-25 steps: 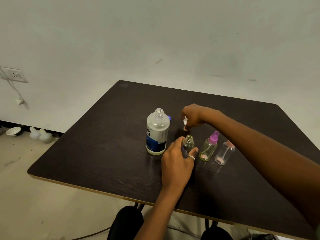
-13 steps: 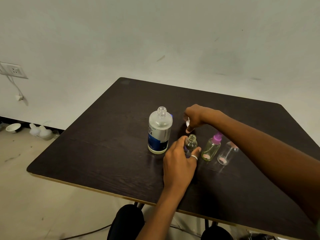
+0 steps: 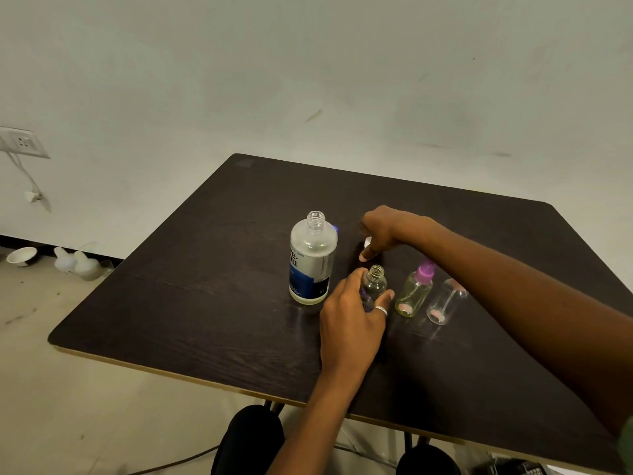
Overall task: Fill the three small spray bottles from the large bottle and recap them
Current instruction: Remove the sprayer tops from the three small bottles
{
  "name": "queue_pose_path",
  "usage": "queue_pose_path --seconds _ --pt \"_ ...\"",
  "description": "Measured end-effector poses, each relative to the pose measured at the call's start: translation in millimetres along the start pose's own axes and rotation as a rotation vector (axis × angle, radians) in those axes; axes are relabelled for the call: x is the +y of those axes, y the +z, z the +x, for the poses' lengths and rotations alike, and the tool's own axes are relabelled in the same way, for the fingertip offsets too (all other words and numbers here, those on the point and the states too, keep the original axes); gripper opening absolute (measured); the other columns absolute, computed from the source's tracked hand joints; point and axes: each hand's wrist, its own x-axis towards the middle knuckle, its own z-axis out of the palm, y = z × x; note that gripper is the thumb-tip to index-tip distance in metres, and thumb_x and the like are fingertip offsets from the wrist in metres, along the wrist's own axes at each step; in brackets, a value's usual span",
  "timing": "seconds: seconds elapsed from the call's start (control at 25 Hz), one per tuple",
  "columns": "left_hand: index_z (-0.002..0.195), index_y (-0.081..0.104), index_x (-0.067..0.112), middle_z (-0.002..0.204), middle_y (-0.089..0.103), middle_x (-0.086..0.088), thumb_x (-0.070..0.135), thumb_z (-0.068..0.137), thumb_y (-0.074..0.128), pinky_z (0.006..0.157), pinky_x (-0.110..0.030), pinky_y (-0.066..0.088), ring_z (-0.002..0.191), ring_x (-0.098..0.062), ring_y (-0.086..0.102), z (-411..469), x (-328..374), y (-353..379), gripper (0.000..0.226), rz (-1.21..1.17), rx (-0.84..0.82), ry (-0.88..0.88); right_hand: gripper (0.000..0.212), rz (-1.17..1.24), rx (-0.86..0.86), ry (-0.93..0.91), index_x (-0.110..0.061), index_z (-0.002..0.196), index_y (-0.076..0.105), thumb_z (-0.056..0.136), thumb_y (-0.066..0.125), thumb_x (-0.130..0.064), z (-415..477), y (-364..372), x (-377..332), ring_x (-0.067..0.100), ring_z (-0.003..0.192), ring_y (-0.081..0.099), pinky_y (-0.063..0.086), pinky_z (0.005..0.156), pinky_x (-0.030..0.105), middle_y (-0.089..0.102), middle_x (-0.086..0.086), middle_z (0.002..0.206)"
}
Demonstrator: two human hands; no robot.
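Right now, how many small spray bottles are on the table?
3: uncapped bottle in the left hand, purple-capped bottle beside it, clear bottle farthest right.

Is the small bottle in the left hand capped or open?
Open: the small bottle shows a bare threaded neck, no spray cap.

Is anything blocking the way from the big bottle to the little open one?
Nothing visible does. The large bottle and the small open bottle stand uncapped side by side; the left hand grips the small one below its mouth. The right hand is farther back, holding a small white thing.
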Motion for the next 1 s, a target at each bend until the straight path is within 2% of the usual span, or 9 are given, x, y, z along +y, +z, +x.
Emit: queue_pose_path --seconds 0.24,0.32,0.4,0.48,0.6,0.72,0.92,1.0 --pt "0.135 0.056 0.023 0.118 0.065 0.01 0.041 0.087 0.072 0.089 -0.018 0.052 0.105 0.0 0.06 1 -1 0 0.054 0.002 -0.005 0.001 0.062 0.003 0.015 0.029 -0.009 0.108 0.059 0.074 0.071 -0.059 -5 -3 4 0.021 0.085 0.058 0.042 0.063 0.028 0.064 0.009 0.101" --pt "0.134 0.057 0.022 0.118 0.065 0.01 0.039 0.086 0.073 0.087 -0.012 0.049 0.104 0.001 0.06 1 -1 1 0.053 -0.001 -0.002 0.002 0.063 -0.006 0.044 0.039 -0.008 0.103 0.06 0.075 0.066 -0.064 -8 -5 7 0.02 0.08 0.058 0.042 0.06 0.028 0.066 0.01 0.099" --pt "0.132 0.058 0.023 0.117 0.066 0.011 0.04 0.085 0.074 0.083 -0.007 0.046 0.102 0.001 0.061 1 0 1 0.052 0.0 0.001 -0.001 0.067 -0.02 0.084 0.036 -0.006 0.102 0.062 0.077 0.059 -0.069 -12 -9 11 0.022 0.083 0.061 0.048 0.066 0.031 0.067 0.011 0.098" --pt "0.13 0.059 0.024 0.116 0.065 0.012 0.041 0.084 0.075 0.083 -0.008 0.047 0.101 0.001 0.061 1 1 0 0.051 0.0 0.0 -0.008 0.07 -0.028 0.127 0.021 -0.006 0.099 0.065 0.079 0.053 -0.072 -19 -15 15 0.024 0.085 0.063 0.052 0.074 0.037 0.068 0.012 0.096" --pt "0.129 0.059 0.026 0.116 0.065 0.013 0.041 0.084 0.075 0.085 -0.012 0.05 0.102 0.002 0.061 1 1 0 0.05 -0.024 -0.008 -0.029 0.069 0.001 0.18 0.001 -0.006 0.103 0.067 0.082 0.05 -0.07 -34 -26 20 0.025 0.092 0.064 0.053 0.082 0.04 0.069 0.011 0.1" --pt "0.134 0.056 0.026 0.124 0.064 0.011 0.043 0.084 0.075 0.087 -0.008 0.043 0.109 0.0 0.059 1 3 -1 0.056 -0.011 -0.019 -0.044 0.066 0.034 0.222 -0.023 -0.008 0.104 0.067 0.083 0.05 -0.068 -53 -37 24 0.024 0.094 0.064 0.053 0.085 0.042 0.07 0.01 0.102" --pt "0.148 0.041 0.022 0.145 0.053 0.003 0.05 0.079 0.076 0.107 -0.032 0.046 0.132 -0.013 0.05 0 7 -1 0.082 0.014 -0.044 -0.09 0.059 0.036 0.297 -0.039 -0.014 0.105 0.068 0.085 0.05 -0.066 -90 -53 26 0.019 0.091 0.061 0.052 0.085 0.039 0.069 0.004 0.101" --pt "0.152 0.034 0.022 0.151 0.047 0.001 0.05 0.079 0.077 0.112 -0.034 0.041 0.139 -0.015 0.043 -2 9 -2 0.089 0.016 -0.073 -0.108 0.056 0.041 0.322 -0.052 -0.015 0.107 0.068 0.087 0.05 -0.063 -105 -56 26 0.018 0.092 0.061 0.052 0.085 0.038 0.069 0.003 0.102"
